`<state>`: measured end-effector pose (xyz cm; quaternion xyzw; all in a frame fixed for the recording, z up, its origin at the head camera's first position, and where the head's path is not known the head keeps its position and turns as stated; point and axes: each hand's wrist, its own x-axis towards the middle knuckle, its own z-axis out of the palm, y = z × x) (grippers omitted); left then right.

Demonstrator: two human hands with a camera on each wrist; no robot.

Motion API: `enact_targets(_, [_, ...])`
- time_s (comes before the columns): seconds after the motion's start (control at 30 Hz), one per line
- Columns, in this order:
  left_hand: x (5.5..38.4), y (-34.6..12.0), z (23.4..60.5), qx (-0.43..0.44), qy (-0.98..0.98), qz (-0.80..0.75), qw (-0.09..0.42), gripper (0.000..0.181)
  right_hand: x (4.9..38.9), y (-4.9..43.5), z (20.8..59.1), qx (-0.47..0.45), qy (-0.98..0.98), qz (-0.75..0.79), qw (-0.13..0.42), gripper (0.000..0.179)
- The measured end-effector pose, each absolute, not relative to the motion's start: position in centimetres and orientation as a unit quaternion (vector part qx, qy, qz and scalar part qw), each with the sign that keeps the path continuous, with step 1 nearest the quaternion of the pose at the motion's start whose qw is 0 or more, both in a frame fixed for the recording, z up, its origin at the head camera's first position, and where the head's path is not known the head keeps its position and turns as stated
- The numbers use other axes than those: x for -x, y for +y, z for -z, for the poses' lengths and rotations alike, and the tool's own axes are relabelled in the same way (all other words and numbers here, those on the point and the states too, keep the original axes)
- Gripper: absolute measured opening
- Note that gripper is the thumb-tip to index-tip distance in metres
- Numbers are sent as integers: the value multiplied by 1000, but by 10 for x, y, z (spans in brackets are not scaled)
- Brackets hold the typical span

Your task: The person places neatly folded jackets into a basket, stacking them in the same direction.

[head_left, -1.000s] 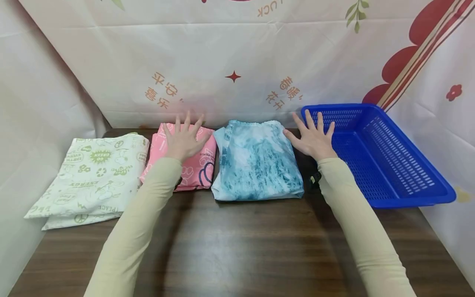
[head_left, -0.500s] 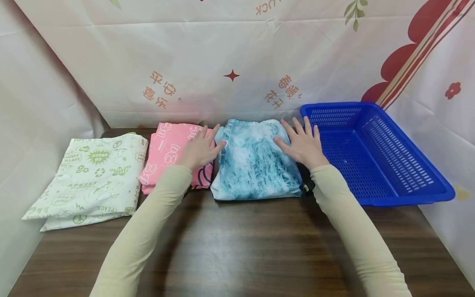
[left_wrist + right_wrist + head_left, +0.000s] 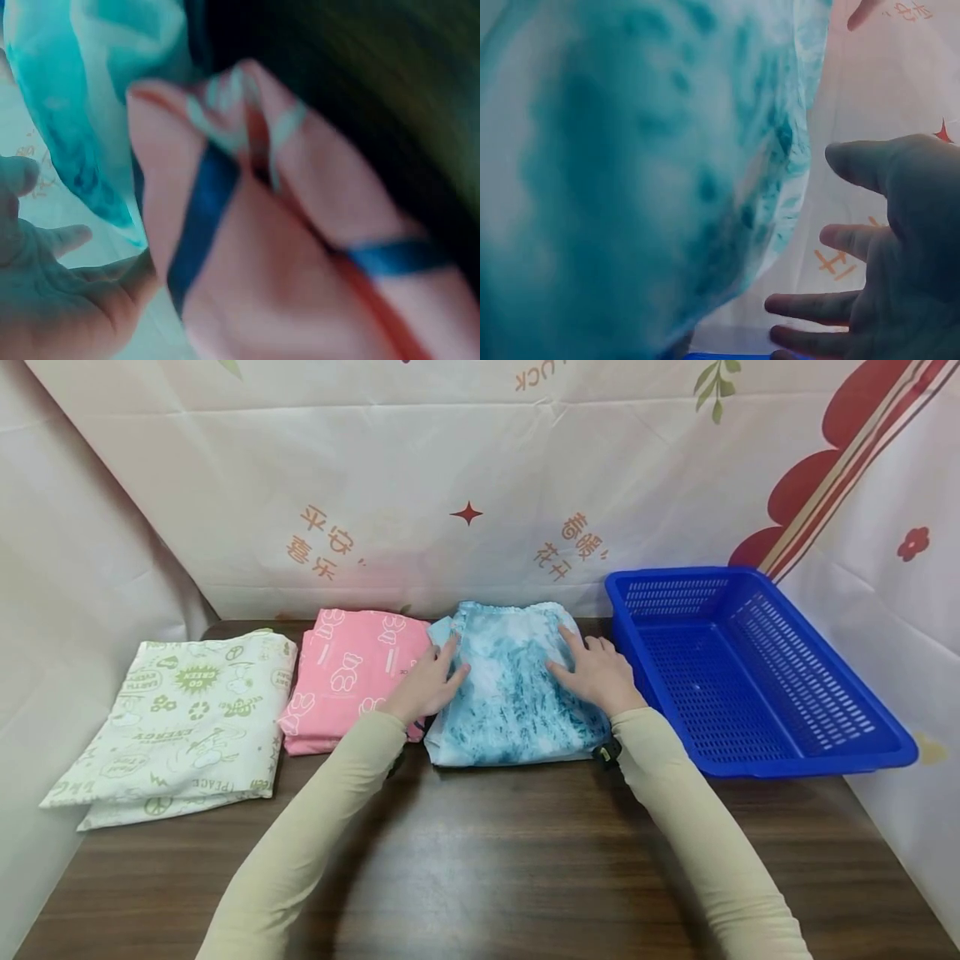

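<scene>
Pink cloth point(image 3: 352, 672), navy bands point(image 3: 203, 214) clear only from left wrist; left hand point(image 3: 424, 683), right hand point(image 3: 606, 675), both spread, flank blue cloth point(image 3: 517, 702); curtain point(image 3: 375, 460) backs bench's point(image 3: 465, 868) far edge.

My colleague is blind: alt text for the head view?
A person's left hand and right hand are at opposite sides of a folded blue cloth on a wooden table; a pink cloth and a green-printed white cloth lie to its left, a blue basket to its right.
</scene>
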<state>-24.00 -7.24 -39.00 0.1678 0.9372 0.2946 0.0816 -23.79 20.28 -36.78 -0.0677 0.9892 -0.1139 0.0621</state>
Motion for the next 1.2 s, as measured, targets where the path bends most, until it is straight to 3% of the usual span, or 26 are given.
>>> enact_targets(0.17, [238,-69,394,-164,923,-320,133,70,237,207,375,34,985,128,109,70])
enact_targets(0.37, [241,-71,394,-167,895,-384,154,65,239,213,384,13,977,149,152,66])
enact_targets(0.83, [247,-89,396,-64,803,-549,222,63,237,213,383,19,947,287,143,67])
enact_targets(1.2, [249,-97,392,-41,692,-676,248,63,231,215,377,19,898,419,136,62])
